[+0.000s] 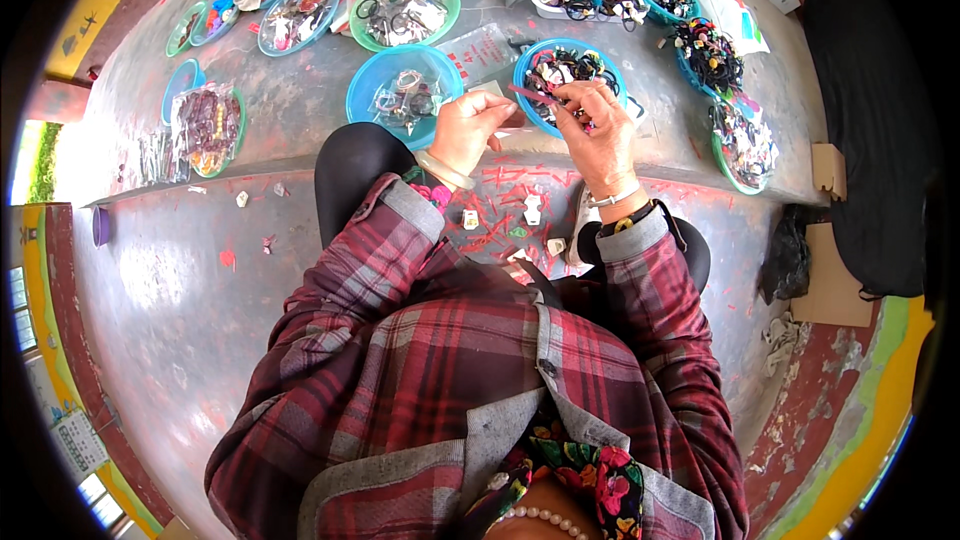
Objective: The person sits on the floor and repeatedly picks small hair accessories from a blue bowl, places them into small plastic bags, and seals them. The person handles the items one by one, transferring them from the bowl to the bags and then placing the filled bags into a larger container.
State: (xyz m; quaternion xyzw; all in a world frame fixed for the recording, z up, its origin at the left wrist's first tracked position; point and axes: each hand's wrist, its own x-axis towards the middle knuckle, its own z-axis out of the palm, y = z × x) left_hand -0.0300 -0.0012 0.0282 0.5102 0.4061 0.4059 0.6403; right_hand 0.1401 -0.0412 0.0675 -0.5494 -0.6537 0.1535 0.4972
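In front of my knees both hands are raised near each other. My right hand (600,140) pinches a thin dark-red strip (532,95), whose free end points left. The fingers of my left hand (468,136) are pressed together; what they hold, if anything, is too small to make out. Just beyond my right hand stands a blue basket (520,70) of dark hair ties and small pieces, partly hidden by the hand. Behind my left hand is a wider blue basin (362,90) with a few clear bags and rings inside.
Green and blue baskets, such as a green one (455,15), stand along the raised grey ledge (290,120). A white tub (545,10) holds black hair ties. Red strips (500,232) and small white pieces (532,208) litter the lower floor. A black bag (785,265) lies right.
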